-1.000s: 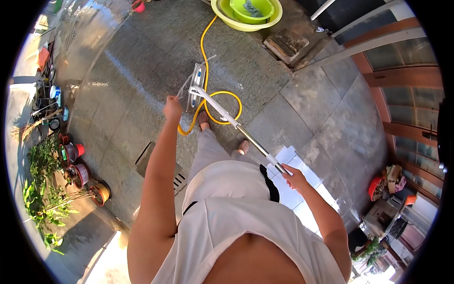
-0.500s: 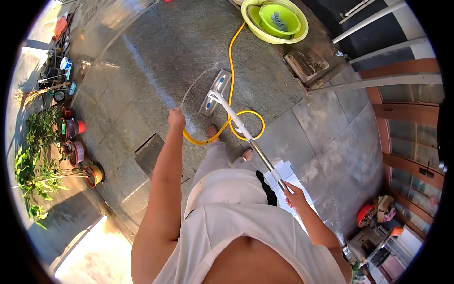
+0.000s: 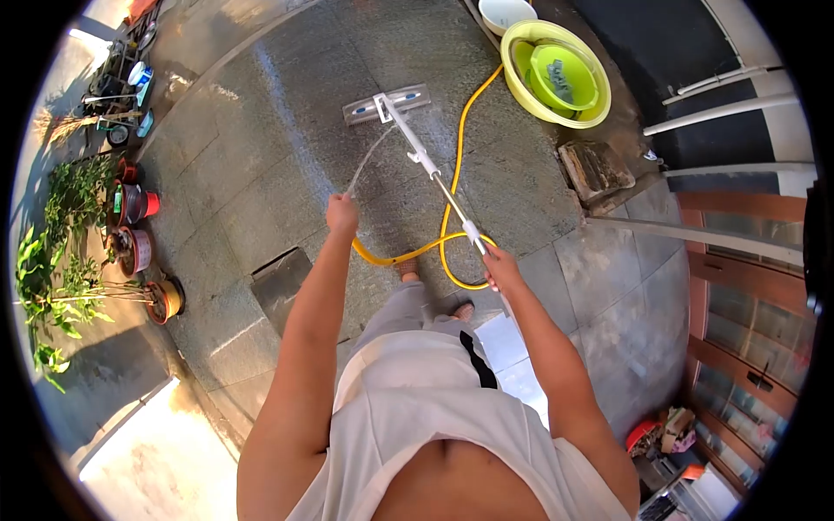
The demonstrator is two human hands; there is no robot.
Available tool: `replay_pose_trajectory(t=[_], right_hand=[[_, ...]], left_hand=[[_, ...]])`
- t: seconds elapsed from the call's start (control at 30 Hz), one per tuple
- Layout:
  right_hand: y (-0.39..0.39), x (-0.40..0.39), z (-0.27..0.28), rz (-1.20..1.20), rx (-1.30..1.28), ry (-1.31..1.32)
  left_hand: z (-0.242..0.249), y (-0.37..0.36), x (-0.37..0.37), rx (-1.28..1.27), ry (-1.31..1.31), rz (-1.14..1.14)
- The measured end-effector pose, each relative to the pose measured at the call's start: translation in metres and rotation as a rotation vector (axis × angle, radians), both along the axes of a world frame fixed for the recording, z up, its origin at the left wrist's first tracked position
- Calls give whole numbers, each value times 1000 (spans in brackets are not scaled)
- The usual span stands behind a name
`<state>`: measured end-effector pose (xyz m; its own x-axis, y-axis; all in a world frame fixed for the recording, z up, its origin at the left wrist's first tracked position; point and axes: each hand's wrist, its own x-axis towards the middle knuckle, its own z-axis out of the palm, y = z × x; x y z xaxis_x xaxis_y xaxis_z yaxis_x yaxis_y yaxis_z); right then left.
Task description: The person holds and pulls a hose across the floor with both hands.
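Observation:
My left hand (image 3: 342, 214) is closed around the end of a yellow hose (image 3: 382, 260), and a thin arc of water (image 3: 368, 159) sprays forward from it toward the mop head. With my right hand (image 3: 499, 266) I grip the handle of a flat mop (image 3: 440, 181), white and silver, which slants away from me. Its wide grey head (image 3: 387, 103) lies on the wet stone paving (image 3: 287, 156). The hose loops beneath the mop handle and runs back toward the basins. Beside my feet, partly behind my right arm, is a white panel-like patch (image 3: 504, 343).
A big yellow-green basin (image 3: 514, 94) holding a smaller green basin (image 3: 556, 65) stands at the back right, near a white bowl (image 3: 504, 13). A stone block (image 3: 598, 169) lies by the wall. Potted plants (image 3: 130, 252) line the left. Glazed doors (image 3: 738, 313) are on the right.
The mop head has moved forward and turned more crosswise. My right hand has moved forward with the handle. The view has shifted, and my left hand still sprays water.

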<state>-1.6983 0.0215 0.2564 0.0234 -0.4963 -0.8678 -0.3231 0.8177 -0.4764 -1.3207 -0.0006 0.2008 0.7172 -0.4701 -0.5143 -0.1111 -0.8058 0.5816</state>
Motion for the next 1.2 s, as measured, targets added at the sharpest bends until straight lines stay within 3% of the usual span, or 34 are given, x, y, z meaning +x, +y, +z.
replay_pose_trajectory(t=[0.07,0.17,0.23,0.33,0.43,0.63,0.73,0.8,1.0,1.2], right_hand=[[-45,33,-21,17,-70,-9],[-88,79,-29,297,-238,166],[-97,100,-15,503,-344,324],[-81,75,-51,649,-634,392],[-58,23,-10,599,-365,336],[-1,-78,128,593,15,244],[32,-116,170,614,148,249],[52,-131,188,640,205,274],[53,-127,160,523,317,212],[31,-69,76,549,201,136]], left_hand=[[5,2,14,-13,19,65],[2,12,38,-9,32,152],[-17,28,56,-40,-2,193],[-25,57,70,-56,8,238],[-56,93,78,50,-105,239],[0,139,48,128,55,452],[-46,187,49,142,-33,507],[-31,205,36,134,18,575],[-16,249,-3,63,118,674],[4,274,-26,39,113,718]])
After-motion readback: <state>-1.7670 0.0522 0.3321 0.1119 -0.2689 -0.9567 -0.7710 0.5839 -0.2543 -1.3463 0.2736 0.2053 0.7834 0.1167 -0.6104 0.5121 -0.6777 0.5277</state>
